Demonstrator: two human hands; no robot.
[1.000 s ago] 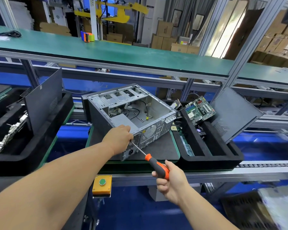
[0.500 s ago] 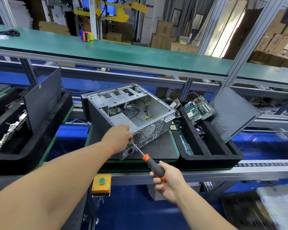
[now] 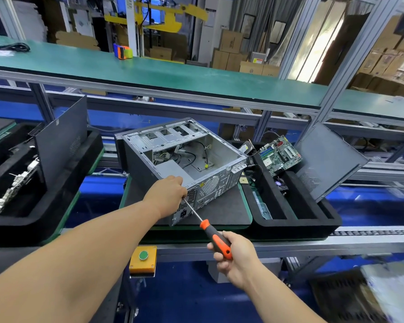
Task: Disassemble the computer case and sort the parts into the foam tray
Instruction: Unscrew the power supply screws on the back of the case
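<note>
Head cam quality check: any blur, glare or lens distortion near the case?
Head view: computer case, screwdriver and both hands sharp; bottom-right corner smeared with blur; window at top right blown out; wide-angle bends the green shelf and frame rails.

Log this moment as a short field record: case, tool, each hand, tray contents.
case: open computer case on a dark mat, power supply still inside
tool: orange-handled screwdriver, tip at the case's rear panel
right hand: grips the screwdriver handle
left hand: rests on the case's rear corner, fingers hidden
foam tray: holds motherboard and side panel, both leaning
</note>
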